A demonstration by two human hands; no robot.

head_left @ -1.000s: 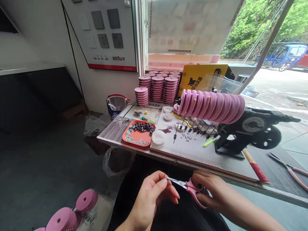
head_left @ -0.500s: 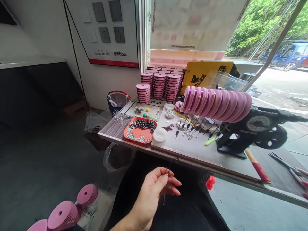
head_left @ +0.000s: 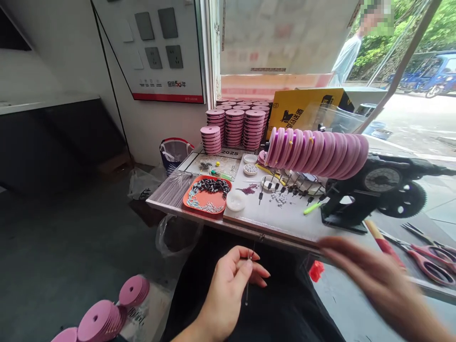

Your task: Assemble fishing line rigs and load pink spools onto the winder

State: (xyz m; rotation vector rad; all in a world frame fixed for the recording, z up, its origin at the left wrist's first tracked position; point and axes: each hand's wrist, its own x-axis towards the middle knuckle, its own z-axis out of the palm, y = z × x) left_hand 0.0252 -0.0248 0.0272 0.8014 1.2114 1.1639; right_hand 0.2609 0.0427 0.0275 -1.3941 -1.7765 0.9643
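i have the left hand [head_left: 228, 285] pinching a thin rod [head_left: 247, 290] before the table [head_left: 166, 192]. from here, the right hand [head_left: 366, 266] looks blurred, fingers outstretched, near pink-handled scissors [head_left: 413, 250].

The scissors [head_left: 411, 248] have passed from right hand [head_left: 368, 268] to table [head_left: 166, 194], and a person [head_left: 346, 56] has appeared outside.

pink-looped scissors [head_left: 413, 250] 1 | thin rod [head_left: 246, 295] 1 | orange tray [head_left: 205, 193] 1 | yellow box [head_left: 281, 111] 1 | sockets [head_left: 153, 58] 2
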